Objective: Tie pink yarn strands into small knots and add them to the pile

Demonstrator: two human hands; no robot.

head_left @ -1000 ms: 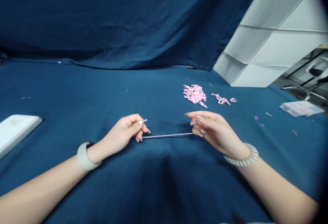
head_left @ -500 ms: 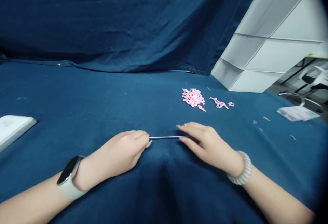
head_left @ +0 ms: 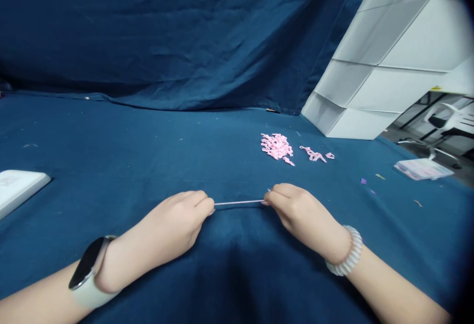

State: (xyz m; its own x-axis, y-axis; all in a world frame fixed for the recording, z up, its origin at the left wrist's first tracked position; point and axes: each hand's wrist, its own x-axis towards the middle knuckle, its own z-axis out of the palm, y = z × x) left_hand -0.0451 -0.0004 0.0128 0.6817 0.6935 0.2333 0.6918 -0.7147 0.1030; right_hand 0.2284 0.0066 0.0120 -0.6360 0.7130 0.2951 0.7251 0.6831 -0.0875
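At centre of the navy cloth (head_left: 111, 166), the left hand (head_left: 172, 225) and right hand (head_left: 301, 213) each pinch narrowly, fingertips closed on one end of a thin pale-pink strand (head_left: 239, 202), kept straight and level; small pink pieces (head_left: 277, 146) lie at 12 o'clock.

Thin pale-pink strip (head_left: 239, 202): both ends hidden inside left hand (head_left: 170, 225) and right hand (head_left: 303, 213). White slab (head_left: 18, 190) cut off by frame edge. Pink pile (head_left: 277, 146): single pieces too small to tell.
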